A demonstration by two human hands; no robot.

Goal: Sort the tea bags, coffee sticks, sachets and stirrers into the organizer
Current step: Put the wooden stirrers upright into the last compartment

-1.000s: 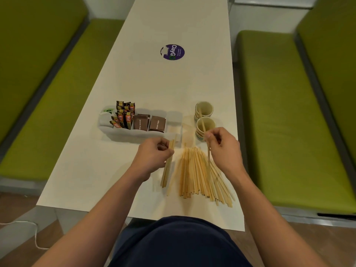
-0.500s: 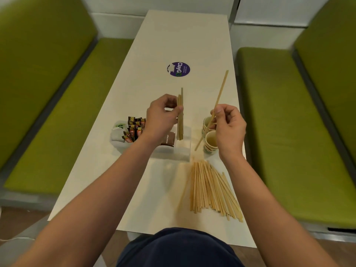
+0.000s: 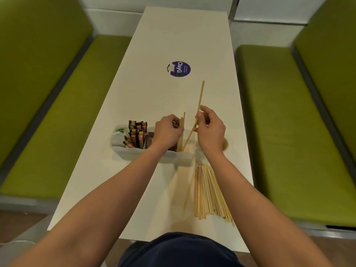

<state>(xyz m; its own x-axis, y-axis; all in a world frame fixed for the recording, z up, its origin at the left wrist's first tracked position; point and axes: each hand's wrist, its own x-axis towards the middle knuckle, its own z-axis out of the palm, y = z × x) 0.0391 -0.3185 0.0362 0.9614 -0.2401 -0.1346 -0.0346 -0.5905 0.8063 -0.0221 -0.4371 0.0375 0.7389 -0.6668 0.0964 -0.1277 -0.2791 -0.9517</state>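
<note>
Pinching one stirrer [image 3: 200,97] between thumb and fingertips [image 3: 198,120], the right hand [image 3: 211,132] is tilting it so its lower end is pointing down into the organizer's end compartment just beneath the fingers.

Item, left hand [image 3: 167,130]: its fingers [image 3: 174,120] are curling tight round a small bundle of stirrers [image 3: 181,139], holding it near upright. The lower ends are already dipping inside that same compartment, just beside the single stick.

Item, organizer [image 3: 146,156]: it is lying directly under both hands. Running leftward from the left fingers are brown sachets [image 3: 149,139], then coffee sticks [image 3: 137,135] standing on end, then white packets [image 3: 120,131], probably the tea bags.

Item, stirrer pile [image 3: 208,191]: it is lying loose on the table [image 3: 173,35] below the right wrist, well apart from the fingers. With so many waiting, the sorting is looking only partly done.

Item, paper cup [image 3: 225,144]: it is peeking out just right of the right hand, mostly hidden.

Handling note: the bundle is probably wanting to slide down until its ends are bottoming out before the grip is loosening. The single stick is best going in alongside it, not across. Sticks this light are likely to fan out or tip if let go while leaning.

Change note: half a second earlier the bundle was hanging higher, above the organizer, and the single stick was slanting over the cups. Both are now coming down into the compartment. A second earlier both hands were working at the pile.
</note>
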